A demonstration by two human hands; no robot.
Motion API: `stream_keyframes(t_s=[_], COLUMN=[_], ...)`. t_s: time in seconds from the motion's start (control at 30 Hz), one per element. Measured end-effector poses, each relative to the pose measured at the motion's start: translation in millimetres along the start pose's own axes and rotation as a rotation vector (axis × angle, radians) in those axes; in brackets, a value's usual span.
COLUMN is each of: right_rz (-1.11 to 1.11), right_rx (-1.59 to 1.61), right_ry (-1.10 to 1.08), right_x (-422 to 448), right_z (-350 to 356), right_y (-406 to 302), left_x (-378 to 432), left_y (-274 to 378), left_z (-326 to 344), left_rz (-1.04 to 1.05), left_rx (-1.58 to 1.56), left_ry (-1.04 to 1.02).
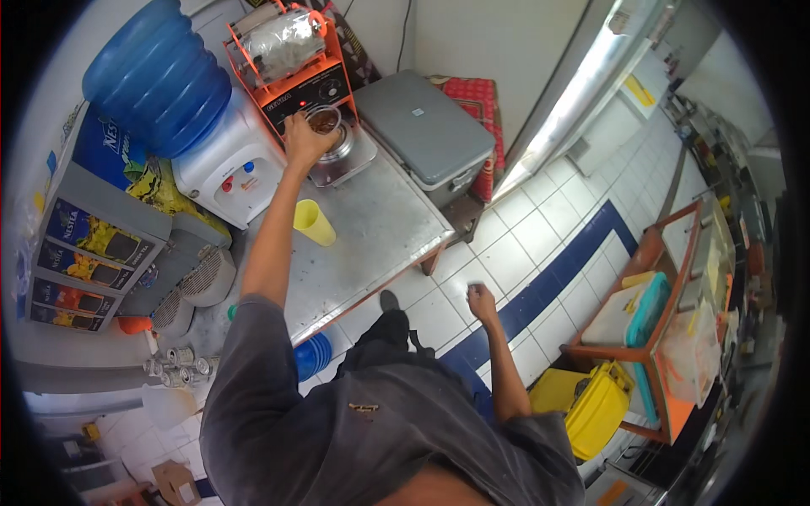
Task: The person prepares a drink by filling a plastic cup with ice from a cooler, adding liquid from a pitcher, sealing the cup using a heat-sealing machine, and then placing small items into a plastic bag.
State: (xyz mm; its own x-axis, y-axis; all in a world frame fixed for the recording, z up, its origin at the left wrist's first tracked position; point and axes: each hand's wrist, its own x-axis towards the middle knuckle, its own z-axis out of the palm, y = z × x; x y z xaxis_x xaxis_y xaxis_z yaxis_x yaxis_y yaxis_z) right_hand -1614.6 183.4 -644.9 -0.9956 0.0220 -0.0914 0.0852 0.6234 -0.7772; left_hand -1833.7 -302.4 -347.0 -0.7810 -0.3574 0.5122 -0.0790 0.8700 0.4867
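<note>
My left hand (305, 140) grips a clear plastic cup (324, 119) with a dark drink in it. The cup is at the front of an orange and black Getra cup sealing machine (310, 95), just above its round metal cup holder (338, 148). A roll of clear film (281, 50) sits on top of the machine, and a small red light glows on its panel. On the metal table (373, 234), nearer to me, is a yellow plastic cup (314, 222). My right hand (482, 303) hangs over the floor with its fingers curled; whether it holds anything is unclear.
Left of the sealer stands a white water dispenser (231, 171) with a blue water bottle (161, 76). A Nestea drink machine (95, 259) and several cans (181, 357) are further left. A grey cooler box (424, 120) adjoins the table; a wooden rack (655, 373) stands right.
</note>
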Motion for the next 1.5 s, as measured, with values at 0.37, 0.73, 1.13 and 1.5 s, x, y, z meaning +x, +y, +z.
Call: stream_keyframes(t_s=[0.37,0.73,1.13,1.5], right_rz=[-0.008,0.337,0.336,0.18], right_rx=[0.526,0.96,1.064,1.024], right_ry=[-0.543,-0.681,-0.789,-0.76], right_x=[184,228,237,294], right_z=[108,144,140,188], right_y=[-241,-340,-335,-381], left_x=[0,-11,-10,-50], left_y=[-6,-16,-15,-6], left_z=[61,108,97,32], left_rz=[-0.074,-0.393,-0.384,-0.354], left_rx=[0.001,0.174,0.173,-0.047], left_ry=[0.093,0.096,-0.032,0.329])
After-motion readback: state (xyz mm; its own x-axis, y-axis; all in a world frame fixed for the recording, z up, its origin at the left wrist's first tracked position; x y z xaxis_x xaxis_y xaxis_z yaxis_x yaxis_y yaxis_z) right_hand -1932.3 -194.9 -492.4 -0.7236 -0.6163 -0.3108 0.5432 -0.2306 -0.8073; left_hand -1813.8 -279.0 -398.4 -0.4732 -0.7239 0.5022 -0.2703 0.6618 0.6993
